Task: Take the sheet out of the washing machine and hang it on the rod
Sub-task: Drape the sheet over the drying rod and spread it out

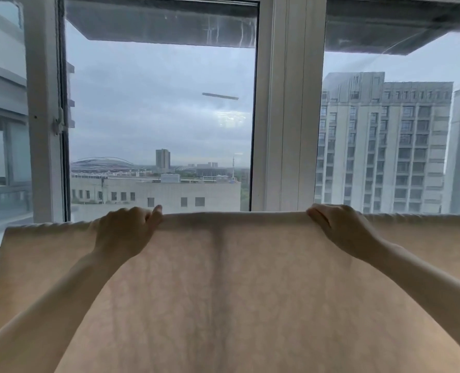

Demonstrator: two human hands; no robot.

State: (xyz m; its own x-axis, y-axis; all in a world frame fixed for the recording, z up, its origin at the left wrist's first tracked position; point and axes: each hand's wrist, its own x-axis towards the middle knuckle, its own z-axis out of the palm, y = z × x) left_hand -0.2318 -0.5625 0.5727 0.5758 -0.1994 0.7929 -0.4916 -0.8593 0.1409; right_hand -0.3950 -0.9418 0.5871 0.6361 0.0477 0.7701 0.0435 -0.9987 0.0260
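Observation:
A pale beige sheet point(231, 286) hangs spread wide across the lower half of the view, its top edge running level in front of the window. My left hand point(126, 230) grips that top edge left of centre, fingers curled over it. My right hand point(339, 227) grips the same edge right of centre. Both arms are raised and stretched forward. The rod itself is hidden under the folded top edge of the sheet. The washing machine is out of view.
Directly behind the sheet stands a large window with white frames point(285, 103) and a latch point(58, 125) on the left sash. City buildings point(384, 146) show through the glass. The sheet's left end point(5, 238) hangs near the sill.

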